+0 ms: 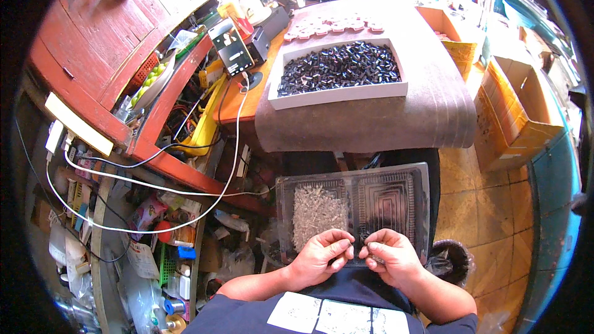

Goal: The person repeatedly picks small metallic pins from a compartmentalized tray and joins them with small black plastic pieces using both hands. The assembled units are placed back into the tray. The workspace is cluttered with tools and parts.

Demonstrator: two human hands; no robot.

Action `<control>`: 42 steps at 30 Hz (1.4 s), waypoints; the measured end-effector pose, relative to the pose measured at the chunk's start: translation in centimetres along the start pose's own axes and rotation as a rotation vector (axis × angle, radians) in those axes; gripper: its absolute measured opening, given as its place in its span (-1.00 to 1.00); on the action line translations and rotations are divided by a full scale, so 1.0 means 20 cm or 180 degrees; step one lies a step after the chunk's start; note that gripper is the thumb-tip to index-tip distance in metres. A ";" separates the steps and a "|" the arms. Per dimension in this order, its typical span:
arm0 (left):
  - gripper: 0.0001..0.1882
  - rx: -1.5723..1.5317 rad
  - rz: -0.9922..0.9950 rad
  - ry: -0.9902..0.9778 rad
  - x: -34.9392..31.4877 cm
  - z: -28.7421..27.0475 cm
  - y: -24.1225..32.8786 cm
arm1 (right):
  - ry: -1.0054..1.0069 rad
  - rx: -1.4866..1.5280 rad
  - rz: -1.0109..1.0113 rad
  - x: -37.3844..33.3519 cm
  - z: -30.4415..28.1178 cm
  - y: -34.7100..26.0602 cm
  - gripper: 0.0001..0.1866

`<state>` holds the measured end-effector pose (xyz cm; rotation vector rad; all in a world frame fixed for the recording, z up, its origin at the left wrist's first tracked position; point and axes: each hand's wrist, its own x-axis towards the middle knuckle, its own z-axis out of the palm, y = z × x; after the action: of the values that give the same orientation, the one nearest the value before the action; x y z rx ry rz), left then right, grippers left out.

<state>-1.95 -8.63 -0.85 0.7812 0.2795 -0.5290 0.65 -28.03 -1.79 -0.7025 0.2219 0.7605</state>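
Observation:
A clear plastic clamshell tray (388, 176) lies open across my lap. A heap of small pale, shiny pieces (318, 210) fills much of its left half; ridges show in the right half. Above the tray's near edge, my left hand (323, 253) is closed in a pinch, thumb against the fingers. Close beside it, my right hand (393, 255) pinches in the same way. Something tiny and dark seems to show at the fingertips of each, too small to name. A narrow gap separates the two hands.
A white box (346, 93) of small black parts stands on the brown-covered table (365, 128), with pink pieces (334, 26) behind. A phone (231, 47) and white cable (238, 148) are at left. Cardboard boxes (510, 117) and a bin (451, 260) flank the right. Another person sits opposite.

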 end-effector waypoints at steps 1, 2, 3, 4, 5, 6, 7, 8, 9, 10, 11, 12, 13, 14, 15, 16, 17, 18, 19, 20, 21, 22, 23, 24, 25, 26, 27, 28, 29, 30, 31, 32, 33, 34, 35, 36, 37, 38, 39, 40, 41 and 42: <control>-0.86 0.0010 -0.0004 0.0004 0.00 0.00 0.00 | -0.0004 -0.0036 0.0008 0.00 0.00 0.00 -0.82; -0.86 0.0028 -0.0004 0.0003 0.00 0.01 0.01 | -0.0008 -0.0072 0.0016 0.00 -0.01 0.00 -0.82; -0.86 0.0042 -0.0010 0.0009 0.00 0.01 0.01 | -0.0009 -0.0104 0.0033 0.00 -0.02 0.00 -0.81; -0.85 0.0057 -0.0014 0.0015 0.00 0.01 0.01 | -0.0024 -0.0100 0.0033 0.00 -0.02 0.00 -0.81; -0.85 0.0054 -0.0004 0.0017 0.00 0.01 0.01 | -0.0038 -0.0096 0.0033 0.01 -0.01 0.00 -0.81; -0.85 0.0043 -0.0023 0.0043 0.00 0.01 0.01 | -0.0037 -0.0066 0.0056 0.00 -0.01 0.01 -0.80; -0.85 0.0033 -0.0041 0.0068 0.00 0.01 0.01 | -0.0113 -0.0081 -0.0002 0.01 -0.02 0.01 -0.80; -0.84 -0.0006 -0.0028 0.0045 0.01 0.01 0.01 | -0.0161 -0.0080 -0.0016 0.01 -0.02 0.02 -0.80; -0.84 0.0037 0.0011 0.0023 0.01 0.00 0.01 | -0.0190 -0.0065 -0.0014 0.02 -0.02 0.03 -0.79; -0.84 0.0038 0.0013 0.0039 0.01 0.00 0.01 | -0.0209 -0.0030 -0.0032 0.02 -0.02 0.03 -0.78; -0.84 0.0040 0.0014 0.0055 0.01 0.00 0.02 | -0.0279 0.0022 -0.0083 0.02 -0.01 0.03 -0.79; -0.84 0.0025 0.0017 0.0046 0.01 0.00 0.02 | -0.0313 0.0055 -0.0096 0.03 -0.02 0.03 -0.80; -0.83 0.0072 0.0067 0.0054 0.01 -0.01 0.01 | -0.0346 0.0088 -0.0109 0.03 -0.02 0.04 -0.81; -0.82 0.0035 0.0030 0.0035 0.01 -0.01 0.01 | -0.0396 0.0147 -0.0133 0.04 -0.02 0.04 -0.82; -0.82 0.0005 0.0013 -0.0007 0.02 -0.01 0.01 | -0.0358 0.0074 -0.0100 0.04 -0.01 0.03 -0.82; -0.82 -0.0062 -0.0015 -0.0011 0.02 -0.02 0.01 | -0.0355 0.0106 -0.0075 0.04 -0.01 0.03 -0.84; -0.81 -0.0131 -0.0042 -0.0013 0.02 -0.02 0.01 | -0.0352 0.0139 -0.0049 0.03 -0.01 0.03 -0.87; -0.81 -0.0189 -0.0055 -0.0033 0.02 -0.02 0.01 | -0.0333 0.0130 -0.0035 0.04 -0.01 0.03 -0.87; -0.81 -0.0275 -0.0091 -0.0073 0.02 -0.02 0.01 | -0.0314 0.0121 -0.0019 0.04 -0.02 0.03 -0.88; -0.81 -0.0363 -0.0126 -0.0111 0.02 -0.02 0.01 | -0.0295 0.0111 -0.0002 0.04 -0.02 0.03 -0.88; -0.80 -0.0445 -0.0158 -0.0154 0.02 -0.02 0.01 | -0.0271 0.0120 0.0033 0.04 -0.02 0.03 -0.89; -0.80 -0.0475 -0.0173 -0.0164 0.02 -0.02 0.01 | -0.0246 0.0129 0.0068 0.04 -0.02 0.03 -0.89; -0.80 -0.0506 -0.0188 -0.0173 0.02 -0.02 0.01 | -0.0222 0.0138 0.0105 0.04 -0.02 0.03 -0.90; -0.80 -0.0538 -0.0200 -0.0186 0.02 -0.02 0.01 | -0.0261 0.0129 0.0128 0.04 -0.02 0.03 -0.88; -0.80 -0.0576 -0.0219 -0.0174 0.02 -0.03 0.01 | -0.0300 0.0119 0.0152 0.04 -0.02 0.03 -0.86; -0.80 -0.0615 -0.0239 -0.0162 0.02 -0.04 0.00 | -0.0339 0.0110 0.0175 0.04 -0.02 0.03 -0.84; -0.81 -0.0651 -0.0259 -0.0151 0.03 -0.04 0.00 | -0.0352 0.0104 0.0186 0.04 -0.02 0.03 -0.84; -0.81 -0.0663 -0.0264 -0.0153 0.03 -0.04 0.00 | -0.0366 0.0098 0.0196 0.05 -0.02 0.03 -0.84; -0.82 -0.0674 -0.0269 -0.0155 0.03 -0.04 0.00 | -0.0380 0.0093 0.0206 0.05 -0.02 0.03 -0.84; -0.82 -0.0686 -0.0272 -0.0153 0.03 -0.04 0.00 | -0.0374 0.0081 0.0243 0.05 -0.02 0.03 -0.84; -0.83 -0.0663 -0.0275 -0.0122 0.03 -0.04 -0.01 | -0.0369 0.0070 0.0280 0.05 -0.01 0.03 -0.84; -0.83 -0.0640 -0.0279 -0.0092 0.02 -0.04 -0.01 | -0.0363 0.0059 0.0316 0.05 -0.01 0.03 -0.83; -0.84 -0.0618 -0.0286 -0.0062 0.02 -0.04 -0.01 | -0.0358 0.0029 0.0315 0.05 0.00 0.03 -0.83; -0.84 -0.0504 -0.0229 -0.0047 0.02 -0.04 -0.01 | -0.0352 -0.0001 0.0314 0.05 0.00 0.03 -0.83; -0.85 -0.0389 -0.0173 -0.0032 0.02 -0.03 -0.01 | -0.0346 -0.0032 0.0313 0.05 0.00 0.03 -0.82; -0.86 -0.0275 -0.0117 -0.0016 0.02 -0.02 -0.02 | -0.0342 -0.0089 0.0301 0.05 0.01 0.03 -0.82; -0.87 -0.0178 -0.0063 0.0005 0.02 -0.02 -0.02 | -0.0337 -0.0147 0.0290 0.05 0.01 0.04 -0.82; -0.88 -0.0081 -0.0009 0.0026 0.02 -0.02 -0.03 | -0.0331 -0.0205 0.0278 0.05 0.01 0.04 -0.82; -0.89 0.0020 0.0048 0.0045 0.02 -0.01 -0.03 | -0.0302 -0.0303 0.0275 0.05 0.01 0.04 -0.82; -0.90 0.0122 0.0078 0.0050 0.02 -0.01 -0.03 | -0.0271 -0.0402 0.0273 0.05 0.01 0.04 -0.82; -0.91 0.0224 0.0109 0.0055 0.02 -0.01 -0.03 | -0.0241 -0.0500 0.0270 0.05 0.01 0.04 -0.82; -0.92 0.0325 0.0139 0.0058 0.02 -0.01 -0.03 | -0.0229 -0.0549 0.0229 0.04 0.01 0.04 -0.82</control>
<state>-2.05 -9.08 -1.48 0.8898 0.2532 -0.4980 0.64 -26.91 -2.43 -0.8321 0.1174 0.8792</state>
